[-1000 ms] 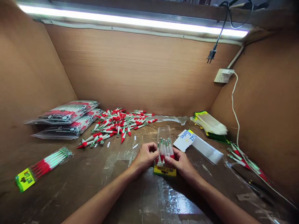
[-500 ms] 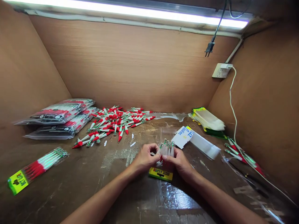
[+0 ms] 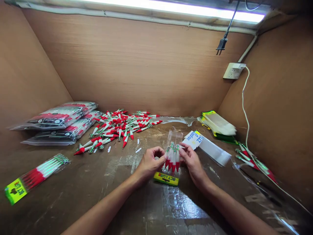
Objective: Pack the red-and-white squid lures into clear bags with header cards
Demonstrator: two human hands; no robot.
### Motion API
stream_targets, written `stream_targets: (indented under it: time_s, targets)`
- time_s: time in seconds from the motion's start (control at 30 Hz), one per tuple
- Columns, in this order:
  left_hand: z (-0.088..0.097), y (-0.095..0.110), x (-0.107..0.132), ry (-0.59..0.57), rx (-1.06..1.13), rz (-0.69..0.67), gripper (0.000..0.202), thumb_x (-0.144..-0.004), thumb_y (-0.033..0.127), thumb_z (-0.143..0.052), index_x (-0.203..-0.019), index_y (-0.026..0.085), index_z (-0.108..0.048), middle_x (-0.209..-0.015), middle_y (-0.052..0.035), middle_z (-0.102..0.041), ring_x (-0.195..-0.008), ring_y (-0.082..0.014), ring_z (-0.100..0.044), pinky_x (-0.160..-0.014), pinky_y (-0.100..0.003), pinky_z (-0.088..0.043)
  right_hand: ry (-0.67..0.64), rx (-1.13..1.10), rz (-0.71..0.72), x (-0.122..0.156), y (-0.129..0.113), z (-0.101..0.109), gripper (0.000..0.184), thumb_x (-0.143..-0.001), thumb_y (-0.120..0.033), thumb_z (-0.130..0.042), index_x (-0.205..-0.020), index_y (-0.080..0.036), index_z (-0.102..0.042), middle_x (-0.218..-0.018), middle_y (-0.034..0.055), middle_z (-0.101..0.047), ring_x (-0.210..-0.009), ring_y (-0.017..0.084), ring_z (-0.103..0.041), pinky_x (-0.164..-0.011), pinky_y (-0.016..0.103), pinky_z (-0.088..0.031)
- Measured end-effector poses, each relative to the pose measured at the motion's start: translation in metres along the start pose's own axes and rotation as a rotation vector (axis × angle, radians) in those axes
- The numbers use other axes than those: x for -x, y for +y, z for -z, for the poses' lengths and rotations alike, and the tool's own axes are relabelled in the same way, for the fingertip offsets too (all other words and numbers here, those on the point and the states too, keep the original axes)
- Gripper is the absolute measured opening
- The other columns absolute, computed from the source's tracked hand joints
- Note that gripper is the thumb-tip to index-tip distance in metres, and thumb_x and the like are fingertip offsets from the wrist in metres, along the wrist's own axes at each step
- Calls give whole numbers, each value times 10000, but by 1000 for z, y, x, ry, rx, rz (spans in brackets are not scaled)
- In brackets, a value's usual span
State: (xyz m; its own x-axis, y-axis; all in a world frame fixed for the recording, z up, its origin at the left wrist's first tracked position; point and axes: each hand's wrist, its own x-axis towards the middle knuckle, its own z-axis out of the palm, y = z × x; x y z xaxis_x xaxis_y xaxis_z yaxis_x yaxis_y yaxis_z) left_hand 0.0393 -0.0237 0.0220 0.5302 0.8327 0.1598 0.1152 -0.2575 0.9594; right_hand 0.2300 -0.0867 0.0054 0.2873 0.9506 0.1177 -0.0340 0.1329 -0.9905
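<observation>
Several red-and-white fishing lures point(image 3: 173, 160) with green hooked ends lie inside a clear plastic bag point(image 3: 175, 136), hooks pointing away from me. The bag's yellow-and-green header point(image 3: 166, 179), printed "BCT LURE", is at its near end. My left hand point(image 3: 154, 162) pinches the bag's left edge between thumb and fingers. On the other side, my right hand point(image 3: 192, 160) has its thumb and fingertips closed at the bag's upper right edge, beside the hooks. A filled lure pack point(image 3: 39, 176) lies at the left.
Loose lures point(image 3: 122, 125) are heaped at the back, beside stacked filled bags point(image 3: 58, 122). To the right are a handwritten card point(image 3: 193, 139), clear sleeves point(image 3: 214, 151), yellow-green packaging point(image 3: 217, 124) and more lures point(image 3: 254, 160). A white cable point(image 3: 244, 104) hangs from the wall outlet point(image 3: 233, 71).
My right hand has shifted from over the lures to the bag's upper right edge, uncovering the red ends. My left hand keeps its pinch. The view has shifted slightly.
</observation>
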Motion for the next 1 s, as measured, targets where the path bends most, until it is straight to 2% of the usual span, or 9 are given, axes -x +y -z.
stream_targets:
  time_s: [0.07,0.13,0.27,0.37,0.5,0.6,0.7,0.83,1.0]
  targets:
    - [9,3,-1,-73,-92,35,161,-832,315,-618,-790,160,-620,-712,11,-613,-628,-120,-540,-580,-208,-404,155,128,150,-4,-11,9,493,-892,-498,-626,-1292,-224,-539,-1182,93,-637,-998,231,-615,-849,344,-500]
    - [21,4,-3,-231,-123,100,189,-823,341,-626,-806,155,-646,-678,10,-626,-567,-116,-530,-534,-207,-395,167,276,287,-6,-21,17,350,-921,-429,-604,-1207,-228,-606,-1153,84,-653,-1012,230,-611,-896,352,-474]
    - [47,1,-9,-460,-157,191,300,-746,399,-723,-883,133,-728,-640,0,-656,-501,-123,-527,-469,-208,-371,-116,504,363,-5,-20,20,173,-939,-323,-577,-955,-230,-723,-954,53,-717,-908,228,-646,-843,345,-472]
    - [56,-2,-10,-358,-307,125,380,-749,365,-729,-1067,157,-717,-758,-20,-702,-638,-166,-617,-555,-224,-434,-279,606,337,-6,-4,15,172,-925,-270,-582,-956,-232,-747,-929,55,-732,-861,226,-658,-794,343,-477]
    - [55,-2,9,-115,-660,-116,241,-826,333,-679,-1032,209,-701,-940,-61,-718,-866,-228,-658,-767,-301,-498,-357,651,304,-10,9,15,180,-918,-255,-590,-949,-225,-764,-933,63,-729,-865,221,-658,-798,338,-479]
    - [47,-9,39,-179,-791,-192,361,-895,365,-623,-1238,254,-629,-1237,-93,-650,-1102,-259,-619,-948,-374,-492,-426,654,309,-11,9,15,185,-922,-253,-593,-927,-233,-777,-938,61,-712,-885,214,-643,-817,334,-479]
    - [38,-21,62,-267,-902,-225,597,-960,420,-540,-1515,317,-346,-1573,-85,-366,-1420,-303,-371,-1154,-493,-325,-500,659,326,-10,6,15,196,-930,-256,-595,-995,-261,-779,-1033,65,-689,-974,221,-623,-889,351,-471]
    - [32,-26,67,-331,-985,-217,732,-979,500,-486,-1580,331,-104,-1655,-63,-135,-1506,-314,-172,-1195,-537,-226,-545,682,322,-8,3,15,233,-942,-270,-586,-1104,-285,-753,-1157,79,-644,-1075,237,-592,-972,391,-451]
    - [30,-23,65,-361,-998,-207,829,-933,603,-511,-1577,347,-56,-1657,-47,-101,-1514,-325,-114,-1195,-560,-184,-557,665,258,-6,0,16,246,-970,-327,-549,-1099,-299,-756,-1175,80,-638,-1077,243,-595,-971,401,-462]
